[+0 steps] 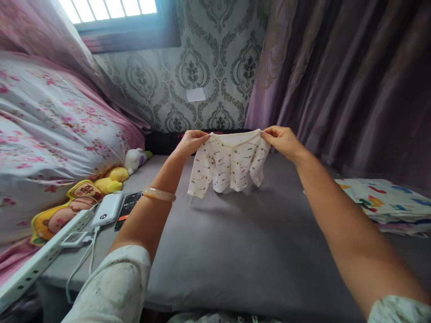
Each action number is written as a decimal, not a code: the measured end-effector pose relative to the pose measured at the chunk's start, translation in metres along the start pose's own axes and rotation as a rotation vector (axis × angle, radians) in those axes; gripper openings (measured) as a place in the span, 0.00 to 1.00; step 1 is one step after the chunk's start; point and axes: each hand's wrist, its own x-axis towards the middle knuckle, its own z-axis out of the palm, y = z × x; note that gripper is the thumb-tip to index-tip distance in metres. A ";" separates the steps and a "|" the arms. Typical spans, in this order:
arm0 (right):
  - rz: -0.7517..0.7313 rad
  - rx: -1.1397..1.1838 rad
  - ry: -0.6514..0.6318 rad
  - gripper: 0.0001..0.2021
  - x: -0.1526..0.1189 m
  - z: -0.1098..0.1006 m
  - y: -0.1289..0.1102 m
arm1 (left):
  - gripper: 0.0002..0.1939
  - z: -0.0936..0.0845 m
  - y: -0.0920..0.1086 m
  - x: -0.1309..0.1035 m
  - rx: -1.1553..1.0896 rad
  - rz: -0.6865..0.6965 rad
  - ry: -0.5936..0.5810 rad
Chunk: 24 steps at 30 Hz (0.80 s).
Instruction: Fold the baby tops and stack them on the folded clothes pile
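Observation:
A small white long-sleeved baby top with a scattered print hangs stretched between my two hands. My left hand pinches it at one shoulder by the neckline. At the opposite shoulder, the fingers of my right hand are closed on the fabric. Both sleeves dangle, and the lower hem hangs just over the grey sheet; whether it touches is hard to tell. A pale bangle circles my left wrist.
Folded printed cloths are stacked at the right. On the left lie a phone, a white power bank, a power strip with cables, and plush toys beside floral bedding. Purple curtains hang behind.

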 end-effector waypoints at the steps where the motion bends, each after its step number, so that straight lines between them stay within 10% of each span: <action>1: -0.009 -0.014 0.025 0.19 0.001 0.003 0.001 | 0.13 0.002 0.000 -0.001 0.005 -0.003 0.015; 18: -0.319 -0.404 0.263 0.16 -0.067 0.013 -0.065 | 0.15 0.029 0.013 -0.070 0.352 0.342 0.573; 24: -0.315 -0.467 0.195 0.17 -0.093 -0.021 -0.094 | 0.16 -0.009 0.053 -0.103 0.572 0.524 0.430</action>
